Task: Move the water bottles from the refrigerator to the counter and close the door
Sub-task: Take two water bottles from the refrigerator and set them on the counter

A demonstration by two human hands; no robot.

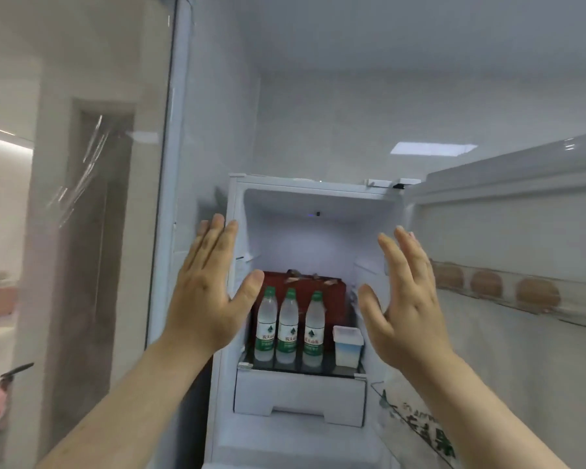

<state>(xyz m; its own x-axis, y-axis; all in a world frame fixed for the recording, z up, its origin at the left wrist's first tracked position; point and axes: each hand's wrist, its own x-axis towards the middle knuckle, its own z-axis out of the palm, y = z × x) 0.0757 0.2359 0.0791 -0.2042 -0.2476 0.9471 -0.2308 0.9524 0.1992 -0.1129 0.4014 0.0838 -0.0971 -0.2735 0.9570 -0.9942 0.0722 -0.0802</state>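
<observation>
The refrigerator (pixel 318 198) stands open in front of me. Three clear water bottles with green caps and green-and-white labels stand upright in a row on a glass shelf (pixel 301 367): the left bottle (pixel 265 324), the middle bottle (pixel 288 326) and the right bottle (pixel 314 328). My left hand (pixel 210 289) is raised before the refrigerator's left edge, fingers spread, holding nothing. My right hand (pixel 406 296) is held up to the right of the shelf, also spread and empty. Neither hand touches a bottle.
A dark red box (pixel 332 292) sits behind the bottles. A small white tub (pixel 347 345) stands to their right. The open door (pixel 504 248) swings out on the right, with brown eggs (pixel 535 292) in its rack. A white drawer (pixel 301 397) lies below the shelf.
</observation>
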